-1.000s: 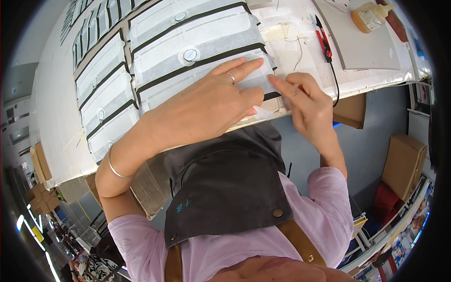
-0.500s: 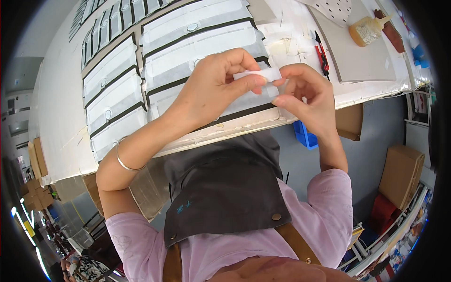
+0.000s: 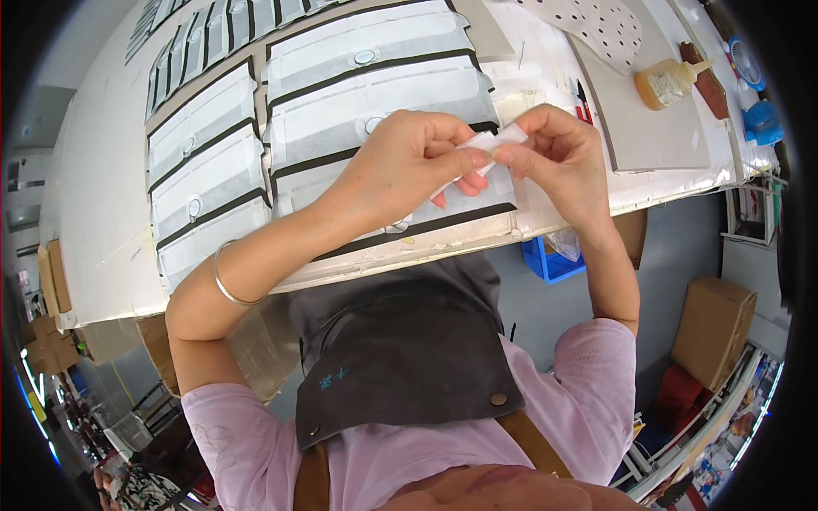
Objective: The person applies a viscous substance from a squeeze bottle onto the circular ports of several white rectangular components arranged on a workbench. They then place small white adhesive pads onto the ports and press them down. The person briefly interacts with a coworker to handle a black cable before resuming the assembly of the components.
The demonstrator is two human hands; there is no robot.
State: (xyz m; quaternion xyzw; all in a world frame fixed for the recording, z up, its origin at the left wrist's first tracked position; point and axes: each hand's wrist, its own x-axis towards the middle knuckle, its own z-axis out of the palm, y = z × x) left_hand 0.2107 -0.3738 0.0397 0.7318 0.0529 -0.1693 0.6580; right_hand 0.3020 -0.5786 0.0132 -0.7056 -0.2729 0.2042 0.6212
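Observation:
My left hand (image 3: 400, 162) and my right hand (image 3: 562, 162) meet above the near edge of the table. Between them is a small white strip (image 3: 511, 134), possibly paper or tape backing. Thumb and fingers of the left pinch one end, while those of the right pinch the other. Part of the strip is hidden by the fingers. Beneath the hands lie flat pale grey-white panels (image 3: 375, 89) with black edge bands, each overlapping the one beyond it. A small round piece (image 3: 365, 57) sits on one of them.
More panels (image 3: 204, 162) lie in rows at left and far left. At right are a grey board (image 3: 648, 145), a glue bottle (image 3: 669, 83), a red-handled knife (image 3: 583, 106) and polka-dot fabric (image 3: 596, 25). A blue bin (image 3: 550, 262) hangs below the table edge; a cardboard box (image 3: 714, 332) stands beyond.
My right thumb and fingers have closed on the strip, which now looks bent or folded between the hands. Both hands appear slightly lower in the picture, and the view has shifted a little.

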